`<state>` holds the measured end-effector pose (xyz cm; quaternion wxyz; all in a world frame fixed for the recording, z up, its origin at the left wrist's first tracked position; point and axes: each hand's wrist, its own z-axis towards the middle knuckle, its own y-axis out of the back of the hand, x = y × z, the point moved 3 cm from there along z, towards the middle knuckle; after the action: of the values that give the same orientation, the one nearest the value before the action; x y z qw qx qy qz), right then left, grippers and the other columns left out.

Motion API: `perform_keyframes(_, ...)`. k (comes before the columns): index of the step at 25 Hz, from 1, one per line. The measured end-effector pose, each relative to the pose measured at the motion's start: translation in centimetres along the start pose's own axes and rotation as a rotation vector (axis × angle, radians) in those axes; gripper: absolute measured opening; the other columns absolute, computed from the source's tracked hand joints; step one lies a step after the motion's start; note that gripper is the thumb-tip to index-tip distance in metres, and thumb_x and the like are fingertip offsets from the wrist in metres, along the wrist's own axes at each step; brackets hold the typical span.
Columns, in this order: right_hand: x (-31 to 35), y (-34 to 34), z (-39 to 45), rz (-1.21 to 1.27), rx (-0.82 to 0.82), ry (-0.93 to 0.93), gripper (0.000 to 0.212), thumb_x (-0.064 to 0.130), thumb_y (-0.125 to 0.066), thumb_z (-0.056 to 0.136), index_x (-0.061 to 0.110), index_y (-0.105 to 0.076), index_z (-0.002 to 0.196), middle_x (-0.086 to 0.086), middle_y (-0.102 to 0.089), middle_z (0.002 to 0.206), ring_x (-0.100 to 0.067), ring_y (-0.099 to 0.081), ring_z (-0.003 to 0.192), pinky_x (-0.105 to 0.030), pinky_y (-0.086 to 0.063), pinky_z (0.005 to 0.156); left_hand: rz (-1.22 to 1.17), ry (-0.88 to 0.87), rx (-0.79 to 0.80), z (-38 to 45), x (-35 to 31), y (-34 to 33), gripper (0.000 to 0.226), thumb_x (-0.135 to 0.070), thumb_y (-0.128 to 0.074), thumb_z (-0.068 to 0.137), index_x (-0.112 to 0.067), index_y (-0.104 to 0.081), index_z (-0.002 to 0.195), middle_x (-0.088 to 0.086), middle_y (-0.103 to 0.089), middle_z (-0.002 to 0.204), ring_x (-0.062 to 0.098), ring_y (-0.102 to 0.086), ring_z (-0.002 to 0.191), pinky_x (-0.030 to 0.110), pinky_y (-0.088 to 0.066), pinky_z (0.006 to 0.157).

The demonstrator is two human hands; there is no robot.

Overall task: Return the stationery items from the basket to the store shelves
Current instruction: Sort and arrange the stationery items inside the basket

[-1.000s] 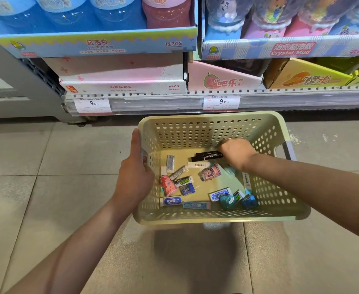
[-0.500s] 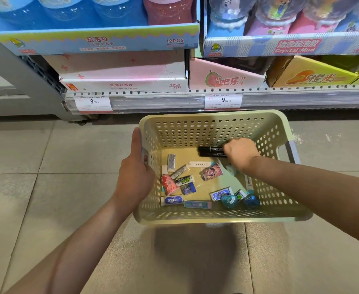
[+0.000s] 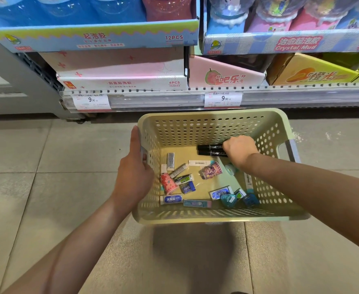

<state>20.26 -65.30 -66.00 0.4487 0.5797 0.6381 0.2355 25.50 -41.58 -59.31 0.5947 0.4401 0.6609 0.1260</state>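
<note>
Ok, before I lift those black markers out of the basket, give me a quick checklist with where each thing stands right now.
1. Right hand closed on the two black markers: ok, fingers curl over their right ends.
2. Both markers held together: cannot tell, the grip is hidden under the hand.
3. Left hand steadying the basket: ok, it grips the left rim.
4. Lift path clear: ok, nothing lies on top of the markers.
5. Other items left undisturbed: ok, the white barcode strip lies apart from the markers.
6. Matching shelf spot in view: not ok, only slime boxes show.
</note>
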Motion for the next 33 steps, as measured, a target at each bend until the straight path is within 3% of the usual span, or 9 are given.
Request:
perform_keyframes(4,-0.2,-0.3,-0.1,0.032,0.0,-0.019,0.022,0.016,-0.049,0.092,0.013,-0.055,0.113,-0.004,-0.062,0.113,-0.024,-0.062,0.102,-0.031,-0.048,0.075,0.0,0.01,0.0,0.0,0.1,0.0,0.079,-0.002,-0.041,0.092,-0.029,0.004,0.15,-0.007,-0.051,0.095,-0.004,-0.047,0.064,0.024,-0.039,0.063)
perform_keyframes(7,-0.2,-0.2,-0.3,0.099,0.006,-0.021,0.021,0.014,-0.052,0.09,0.011,-0.056,0.111,-0.006,-0.062,0.112,-0.025,-0.062,0.102,-0.032,-0.049,0.077,-0.005,0.016,0.001,0.0,-0.1,0.1,0.078,-0.001,-0.04,0.092,-0.03,0.004,0.15,-0.007,-0.051,0.095,-0.003,-0.046,0.063,0.024,-0.038,0.063)
perform_keyframes(12,1.7,0.7,-1.2,0.218,-0.139,0.179,0.024,0.035,-0.053,0.089,0.016,-0.059,0.103,0.0,-0.062,0.101,-0.02,-0.059,0.083,-0.029,-0.05,0.063,0.0,0.009,0.001,0.0,0.0,0.0,0.078,-0.004,-0.041,0.092,-0.03,0.004,0.15,-0.009,-0.049,0.093,-0.003,-0.047,0.063,0.013,-0.035,0.052)
perform_keyframes(16,2.7,-0.1,-1.4,0.207,-0.017,0.224,0.041,0.05,-0.057,0.082,0.02,-0.056,0.111,0.002,-0.056,0.106,-0.018,-0.056,0.099,-0.03,-0.054,0.073,0.006,0.009,-0.003,0.1,0.4,-0.1,0.078,-0.004,-0.042,0.092,-0.031,0.004,0.15,-0.009,-0.05,0.091,-0.002,-0.049,0.064,0.014,-0.037,0.052)
perform_keyframes(21,2.9,-1.4,-1.0,0.212,-0.078,0.225,0.026,0.03,-0.06,0.086,0.019,-0.06,0.11,0.003,-0.058,0.102,-0.017,-0.059,0.095,-0.03,-0.056,0.077,0.007,0.007,0.005,0.2,0.4,-0.1,0.078,-0.007,-0.043,0.093,-0.031,0.006,0.15,-0.009,-0.049,0.094,-0.003,-0.049,0.065,0.014,-0.038,0.053)
perform_keyframes(27,2.8,-0.9,-0.6,0.285,-0.027,0.27,0.033,0.035,-0.06,0.087,0.015,-0.059,0.113,-0.002,-0.062,0.107,-0.02,-0.063,0.093,-0.03,-0.055,0.076,0.009,0.0,0.004,0.2,0.3,0.0,0.079,-0.008,-0.045,0.093,-0.031,0.005,0.15,-0.01,-0.048,0.094,-0.002,-0.049,0.065,0.023,-0.041,0.058)
perform_keyframes(30,2.8,-0.1,-0.4,0.48,0.04,0.303,0.031,0.029,-0.061,0.087,0.009,-0.058,0.111,-0.008,-0.064,0.106,-0.023,-0.062,0.093,-0.035,-0.053,0.081,0.001,0.008,0.008,0.1,0.3,0.1,0.08,-0.008,-0.044,0.092,-0.031,0.006,0.15,-0.008,-0.05,0.093,0.0,-0.05,0.066,0.028,-0.043,0.062)
perform_keyframes(33,3.0,1.0,-0.1,0.758,-0.005,0.292,0.031,0.022,-0.065,0.085,0.006,-0.059,0.111,-0.008,-0.065,0.101,-0.022,-0.062,0.091,-0.035,-0.053,0.081,0.003,0.014,0.008,0.2,0.3,0.1,0.08,-0.008,-0.043,0.092,-0.032,0.006,0.149,-0.007,-0.052,0.092,0.0,-0.051,0.067,0.03,-0.043,0.064)
